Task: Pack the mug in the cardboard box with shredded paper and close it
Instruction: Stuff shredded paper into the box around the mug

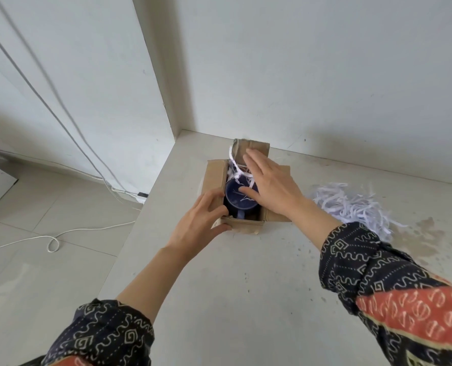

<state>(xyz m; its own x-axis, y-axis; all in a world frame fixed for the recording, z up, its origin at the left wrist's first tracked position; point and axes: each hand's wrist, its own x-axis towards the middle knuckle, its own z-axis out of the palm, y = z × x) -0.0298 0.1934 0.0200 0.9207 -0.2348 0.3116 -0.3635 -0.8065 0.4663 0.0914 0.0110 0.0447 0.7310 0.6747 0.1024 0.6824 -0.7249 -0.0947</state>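
A small cardboard box [214, 178] stands open on the white counter [232, 273] near the back wall. A dark blue mug [239, 200] sits inside it, mouth up, handle toward me, with white shredded paper [236, 171] behind it. My left hand [201, 223] grips the box's near left corner, thumb on the front wall. My right hand [269, 186] hovers flat over the box's right side, fingers spread, the thumb at the mug's rim. It hides the right flap.
A loose pile of white shredded paper [351, 207] lies on the counter right of the box. The counter's left edge drops to a tiled floor with white cables [53, 243]. A wall rises directly behind the box.
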